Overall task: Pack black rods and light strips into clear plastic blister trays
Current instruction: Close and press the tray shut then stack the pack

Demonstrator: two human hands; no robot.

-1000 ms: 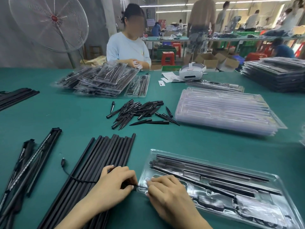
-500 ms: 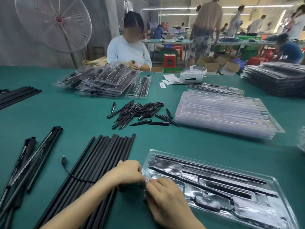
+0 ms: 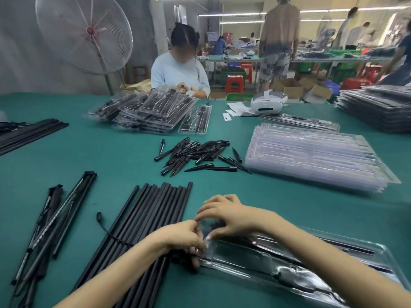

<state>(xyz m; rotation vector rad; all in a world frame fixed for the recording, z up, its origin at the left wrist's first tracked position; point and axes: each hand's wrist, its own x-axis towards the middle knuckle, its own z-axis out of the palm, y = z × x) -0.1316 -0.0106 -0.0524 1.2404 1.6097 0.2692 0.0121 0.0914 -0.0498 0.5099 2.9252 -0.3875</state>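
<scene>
Both hands are working at the near-left end of the clear blister tray (image 3: pixel 300 266), down at five o'clock on the green surface (image 3: pixel 111 165). The left hand (image 3: pixel 184 238) has its fingers (image 3: pixel 196 252) curled in a pinch at the tray's corner, apparently on the end of a dark part with a cable trailing back over the row of black rods (image 3: pixel 144 230) at seven o'clock; what exactly it grips is blurred. The right hand (image 3: pixel 224 214) is arched over the tray end, fingers bent and spread, tips pressing down on the plastic, not wrapped around anything.

The tray already carries long dark pieces in its channels, so this reads as the seating step: tucking a strip's end or its lead into the end pocket. The next move probably calls for pressing that end fully home while the right hand steadies the tray, then laying the cable flat so nothing rides above the rim.

Spare light strips (image 3: pixel 51 223) lie at eight o'clock, pointed black spikes (image 3: pixel 195 155) at twelve, and a stack of empty trays (image 3: pixel 311 156) at two.
</scene>
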